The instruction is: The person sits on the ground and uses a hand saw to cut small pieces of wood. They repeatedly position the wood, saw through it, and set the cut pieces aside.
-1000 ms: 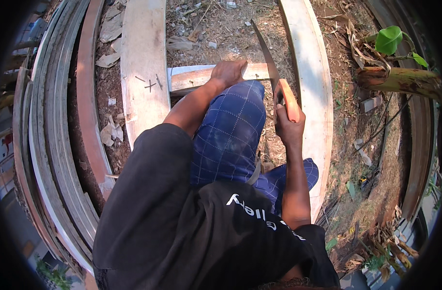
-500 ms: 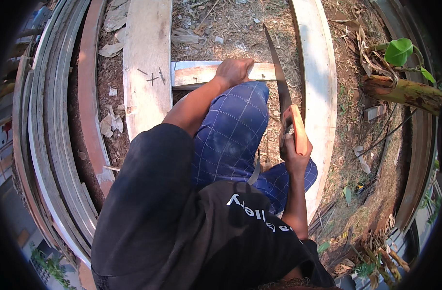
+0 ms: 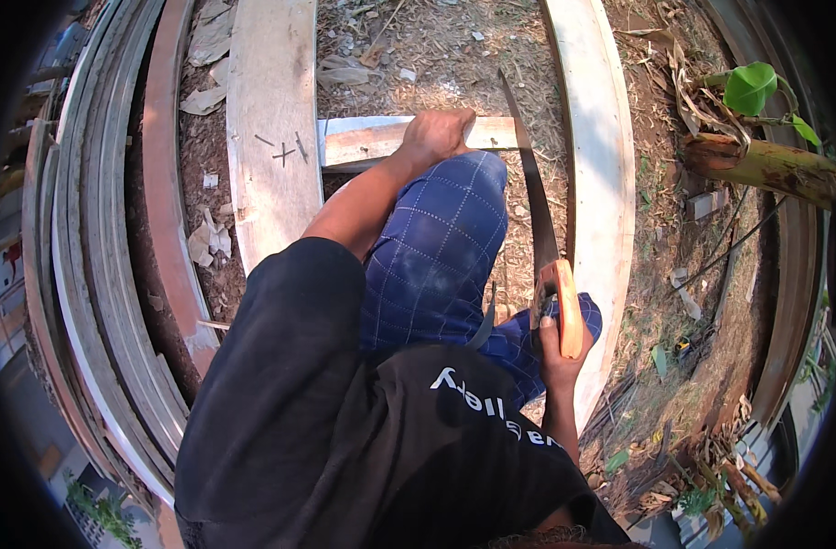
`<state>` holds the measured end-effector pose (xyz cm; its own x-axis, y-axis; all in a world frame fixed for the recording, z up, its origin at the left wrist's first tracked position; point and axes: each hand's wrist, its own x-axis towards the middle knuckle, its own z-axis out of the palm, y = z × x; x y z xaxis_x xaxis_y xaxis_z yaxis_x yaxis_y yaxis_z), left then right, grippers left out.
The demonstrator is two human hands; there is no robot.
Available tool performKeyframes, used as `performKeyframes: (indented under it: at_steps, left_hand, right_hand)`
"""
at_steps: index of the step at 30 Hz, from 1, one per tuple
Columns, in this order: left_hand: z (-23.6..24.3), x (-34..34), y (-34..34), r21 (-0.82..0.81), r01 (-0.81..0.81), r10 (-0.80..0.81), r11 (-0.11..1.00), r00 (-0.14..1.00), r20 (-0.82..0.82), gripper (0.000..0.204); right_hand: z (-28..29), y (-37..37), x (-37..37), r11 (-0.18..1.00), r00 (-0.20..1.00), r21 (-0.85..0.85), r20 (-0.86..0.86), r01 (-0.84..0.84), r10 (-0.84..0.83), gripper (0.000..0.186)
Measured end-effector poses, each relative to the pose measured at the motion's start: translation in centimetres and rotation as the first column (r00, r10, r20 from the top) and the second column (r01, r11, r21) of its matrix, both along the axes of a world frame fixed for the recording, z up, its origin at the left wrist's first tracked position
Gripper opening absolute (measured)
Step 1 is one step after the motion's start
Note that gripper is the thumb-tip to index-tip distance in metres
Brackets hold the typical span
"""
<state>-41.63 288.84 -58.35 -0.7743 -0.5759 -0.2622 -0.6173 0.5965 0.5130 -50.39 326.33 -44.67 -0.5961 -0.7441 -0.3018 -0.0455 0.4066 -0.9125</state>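
Drawn back, the orange-handled steel handsaw [image 3: 539, 206] gripped in the right hand [image 3: 560, 352] seems mid-cut through the short pale wooden board [image 3: 363, 142], clasped by the left hand [image 3: 439, 134] at the wide wooden plank [image 3: 273, 91]'s right edge, calling for a straight push next.

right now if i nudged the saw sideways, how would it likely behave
The saw blade would probably flex, being long and tapering to a narrow tip. Its chunky orange handle likely makes that end heavier. With the right hand closed around the handle, slipping seems unlikely.
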Motion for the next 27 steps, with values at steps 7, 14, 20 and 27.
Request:
performKeyframes:
  at_steps: [7,14,20,27]
  left_hand:
    - [-0.8,-0.9,-0.2,-0.031,0.04,-0.038,0.999,0.998,0.048,0.075]
    - [-0.2,-0.2,-0.3,-0.015,0.028,-0.028,0.999,1.0,0.015,0.075]
    - [-0.6,-1.4,-0.6,-0.043,0.059,-0.058,0.997,0.998,0.022,0.076]
    - [-1.5,0.3,-0.5,-0.061,0.021,-0.022,0.998,1.0,-0.021,0.078]
  right_hand:
    - [-5.8,-13.5,-3.7,0.996,0.996,-0.059,-0.063,0.064,-0.068,0.021]
    - [5.3,5.6,3.4,0.991,0.997,0.134,-0.082,-0.004,0.015,0.057]
    - [-4.3,-15.1,-5.5,0.995,0.995,-0.02,0.042,0.096,-0.095,0.017]
    - [0.5,4.4,1.5,0.992,0.999,0.123,-0.044,0.016,-0.01,0.051]
